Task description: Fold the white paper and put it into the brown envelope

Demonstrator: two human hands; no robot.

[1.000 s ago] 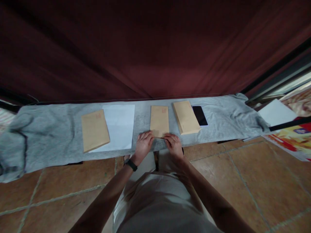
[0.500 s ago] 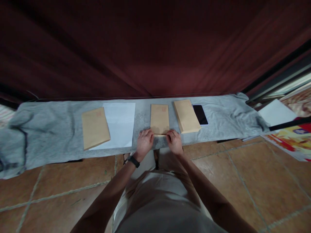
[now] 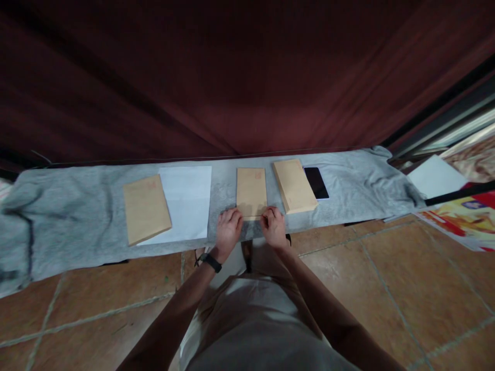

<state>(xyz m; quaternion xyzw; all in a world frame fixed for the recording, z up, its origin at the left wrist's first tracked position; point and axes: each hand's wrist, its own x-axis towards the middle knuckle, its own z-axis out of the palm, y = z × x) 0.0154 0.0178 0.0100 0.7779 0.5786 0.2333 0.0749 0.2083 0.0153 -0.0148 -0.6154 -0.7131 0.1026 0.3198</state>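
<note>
A brown paper envelope point(image 3: 251, 188) with faint red print lies lengthwise in front of me on the grey cloth. My left hand point(image 3: 229, 226) pinches its near left corner with curled fingers. At the near right corner my right hand point(image 3: 274, 225) grips the same envelope, also with closed fingers. Between the hands, a thin crease or edge runs across the envelope's near end. Right of it stands a thick stack of brown envelopes point(image 3: 296, 185). Farther left, more brown envelopes point(image 3: 147, 208) lie partly over a white paper sheet point(image 3: 189, 201).
A dark-screened phone point(image 3: 316, 182) lies beside the stack. The grey cloth point(image 3: 88, 206) covers a long narrow bench against a dark red curtain point(image 3: 247, 113). At the right are a white sheet point(image 3: 436, 176) and a colourful printed box point(image 3: 464, 216). Tiled floor point(image 3: 348, 278) shows below.
The pale strip at the envelope's near end has narrowed to a thin line between my fingers. Both hands stay at its corners. The whole view has shifted slightly.
</note>
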